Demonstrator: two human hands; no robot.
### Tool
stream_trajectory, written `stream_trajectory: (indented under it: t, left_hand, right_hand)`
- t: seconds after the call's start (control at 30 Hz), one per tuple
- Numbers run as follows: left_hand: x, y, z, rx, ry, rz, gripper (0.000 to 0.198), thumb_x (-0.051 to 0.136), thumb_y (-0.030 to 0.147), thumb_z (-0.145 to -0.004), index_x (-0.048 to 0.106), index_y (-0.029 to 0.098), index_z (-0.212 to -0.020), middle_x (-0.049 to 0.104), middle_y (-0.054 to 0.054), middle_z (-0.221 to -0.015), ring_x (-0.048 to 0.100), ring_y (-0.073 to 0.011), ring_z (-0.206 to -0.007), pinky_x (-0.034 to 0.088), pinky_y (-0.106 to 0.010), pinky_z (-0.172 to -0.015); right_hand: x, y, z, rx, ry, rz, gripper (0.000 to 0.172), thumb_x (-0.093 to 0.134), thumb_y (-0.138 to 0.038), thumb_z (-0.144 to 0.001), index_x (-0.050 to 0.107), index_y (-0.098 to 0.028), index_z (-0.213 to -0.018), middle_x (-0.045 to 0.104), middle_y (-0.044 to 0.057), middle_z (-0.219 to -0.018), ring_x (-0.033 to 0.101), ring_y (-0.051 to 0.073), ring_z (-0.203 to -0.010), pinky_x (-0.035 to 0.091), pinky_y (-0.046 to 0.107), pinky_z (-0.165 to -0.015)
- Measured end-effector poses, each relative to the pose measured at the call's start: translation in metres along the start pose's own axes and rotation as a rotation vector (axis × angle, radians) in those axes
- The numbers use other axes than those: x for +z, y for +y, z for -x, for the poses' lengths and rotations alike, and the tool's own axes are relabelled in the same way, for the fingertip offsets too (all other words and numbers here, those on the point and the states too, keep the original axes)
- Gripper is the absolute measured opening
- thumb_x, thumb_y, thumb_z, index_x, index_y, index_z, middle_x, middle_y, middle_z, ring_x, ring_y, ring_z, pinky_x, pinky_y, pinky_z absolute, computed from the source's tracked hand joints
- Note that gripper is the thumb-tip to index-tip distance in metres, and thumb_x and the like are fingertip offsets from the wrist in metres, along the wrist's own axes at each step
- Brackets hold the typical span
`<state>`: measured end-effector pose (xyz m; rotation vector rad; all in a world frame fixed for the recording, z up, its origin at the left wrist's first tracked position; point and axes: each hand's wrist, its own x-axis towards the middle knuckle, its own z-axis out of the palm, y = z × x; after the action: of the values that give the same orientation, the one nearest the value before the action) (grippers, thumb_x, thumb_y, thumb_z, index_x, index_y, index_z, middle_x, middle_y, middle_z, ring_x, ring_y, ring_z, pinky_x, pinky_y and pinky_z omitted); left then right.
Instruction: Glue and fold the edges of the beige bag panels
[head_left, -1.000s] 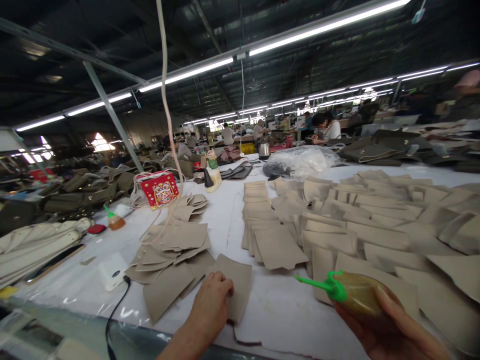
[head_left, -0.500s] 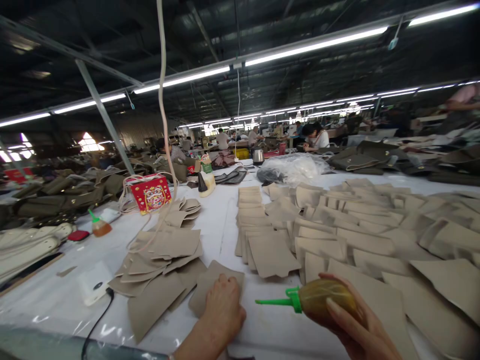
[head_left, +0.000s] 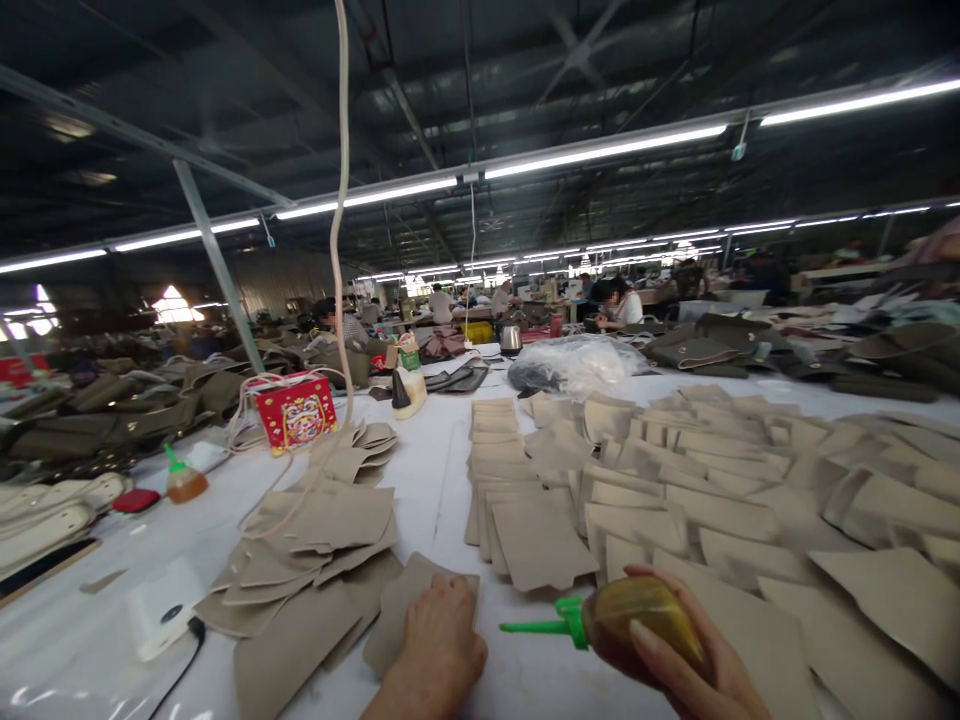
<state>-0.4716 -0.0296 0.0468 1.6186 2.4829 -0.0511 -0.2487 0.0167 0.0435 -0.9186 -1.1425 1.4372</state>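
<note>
My left hand [head_left: 442,635] rests with curled fingers on a taupe leather-like piece [head_left: 401,608], at the near edge of the left pile; its fingertips are partly hidden. In my right hand [head_left: 697,650] lies a squeeze bottle [head_left: 637,625] of brownish liquid, tipped on its side. Its thin green nozzle [head_left: 532,628] points left, a short way from my left hand and above the white tabletop. Left of my hands spreads a loose pile of flat pieces [head_left: 300,620]. Overlapping rows of similar pieces [head_left: 540,540] cover the right side.
A second green-tipped bottle [head_left: 184,480], a red case [head_left: 136,500] and a white device [head_left: 161,610] with a black cable lie left. A pale cord [head_left: 341,200] hangs past a red box [head_left: 296,412]. Farther back are clear plastic [head_left: 585,362], a kettle [head_left: 511,340] and people at work.
The view has tilted up slightly, so the table things sit lower. My left hand stays on the piece, and my right hand keeps hold of the bottle, with little other movement.
</note>
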Motion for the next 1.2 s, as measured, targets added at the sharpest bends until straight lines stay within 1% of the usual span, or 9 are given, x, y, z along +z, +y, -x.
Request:
stream_trajectory:
  t: [0.2, 0.3, 0.4, 0.47, 0.6, 0.67, 0.77, 1.07, 1.2]
  left_hand:
    - [-0.005, -0.010, -0.005, 0.035, 0.020, -0.029, 0.035, 0.046, 0.007, -0.077, 0.064, 0.011, -0.107, 0.067, -0.016, -0.106, 0.064, -0.0270, -0.098, 0.049, -0.037, -0.085]
    - [-0.008, -0.027, -0.005, 0.122, 0.010, 0.004, 0.039, 0.044, 0.008, -0.077, 0.066, 0.019, -0.107, 0.069, -0.009, -0.105, 0.062, -0.0235, -0.101, 0.046, -0.033, -0.088]
    - [-0.008, -0.044, -0.004, 0.254, 0.019, 0.095, 0.052, 0.048, 0.013, -0.074, 0.062, 0.030, -0.121, 0.069, -0.004, -0.102, 0.062, -0.0217, -0.099, 0.046, -0.030, -0.088]
    - [-0.005, -0.050, -0.003, 0.287, 0.046, 0.137, 0.056, 0.048, 0.015, -0.075, 0.058, 0.035, -0.126, 0.068, -0.003, -0.100, 0.062, -0.0212, -0.095, 0.046, -0.030, -0.087]
    - [0.000, -0.048, -0.001, 0.267, 0.066, 0.110, 0.050, 0.044, 0.019, -0.079, 0.061, 0.038, -0.122, 0.066, -0.004, -0.094, 0.063, -0.0223, -0.086, 0.048, -0.033, -0.079]
    - [0.000, -0.046, 0.000, 0.265, 0.072, 0.107, 0.050, 0.044, 0.020, -0.079, 0.062, 0.039, -0.121, 0.065, -0.005, -0.094, 0.064, -0.0228, -0.084, 0.048, -0.033, -0.076]
    - [0.000, -0.046, 0.000, 0.265, 0.088, 0.127, 0.049, 0.042, 0.020, -0.080, 0.061, 0.040, -0.121, 0.065, -0.005, -0.093, 0.064, -0.0231, -0.084, 0.048, -0.033, -0.073]
    - [0.005, -0.047, -0.001, 0.252, 0.092, 0.128, 0.048, 0.040, 0.022, -0.082, 0.060, 0.037, -0.124, 0.068, -0.006, -0.091, 0.066, -0.0252, -0.084, 0.049, -0.036, -0.073]
    - [0.010, -0.047, 0.000, 0.257, 0.093, 0.126, 0.046, 0.039, 0.024, -0.084, 0.060, 0.036, -0.123, 0.067, -0.006, -0.090, 0.066, -0.0254, -0.083, 0.051, -0.036, -0.072]
  right_hand:
    - [0.002, -0.008, 0.003, 0.003, 0.013, -0.052, 0.062, 0.081, -0.046, -0.064, 0.056, -0.021, -0.115, 0.073, 0.007, -0.093, 0.069, 0.030, -0.088, 0.058, 0.036, -0.077]
    - [0.004, -0.009, 0.000, -0.030, 0.004, -0.012, 0.059, 0.081, -0.044, -0.062, 0.060, -0.021, -0.112, 0.072, 0.006, -0.091, 0.069, 0.031, -0.085, 0.059, 0.037, -0.074]
    - [0.011, -0.006, -0.003, -0.100, -0.026, 0.099, 0.057, 0.078, -0.045, -0.065, 0.058, -0.022, -0.114, 0.071, 0.005, -0.092, 0.068, 0.028, -0.083, 0.057, 0.033, -0.073]
    - [0.018, -0.002, -0.006, -0.160, -0.088, 0.224, 0.057, 0.078, -0.044, -0.066, 0.056, -0.023, -0.115, 0.071, 0.003, -0.091, 0.068, 0.026, -0.081, 0.055, 0.030, -0.073]
    - [0.029, 0.009, -0.016, -0.303, -0.225, 0.487, 0.056, 0.075, -0.043, -0.071, 0.054, -0.023, -0.118, 0.066, 0.006, -0.105, 0.066, 0.028, -0.091, 0.052, 0.033, -0.080]
    - [0.033, 0.014, -0.021, -0.379, -0.271, 0.591, 0.054, 0.072, -0.044, -0.075, 0.051, -0.024, -0.120, 0.062, 0.008, -0.114, 0.063, 0.029, -0.099, 0.049, 0.036, -0.087]
    - [0.038, 0.019, -0.028, -0.475, -0.322, 0.692, 0.049, 0.068, -0.045, -0.080, 0.049, -0.026, -0.121, 0.060, 0.008, -0.118, 0.059, 0.029, -0.107, 0.046, 0.039, -0.093]
    - [0.045, 0.028, -0.035, -0.677, -0.376, 0.851, 0.043, 0.064, -0.039, -0.085, 0.044, -0.028, -0.121, 0.060, 0.006, -0.114, 0.061, 0.024, -0.102, 0.050, 0.035, -0.088]
    - [0.044, 0.028, -0.036, -0.637, -0.380, 0.852, 0.042, 0.064, -0.040, -0.085, 0.045, -0.029, -0.121, 0.061, 0.004, -0.113, 0.062, 0.024, -0.100, 0.051, 0.033, -0.085]
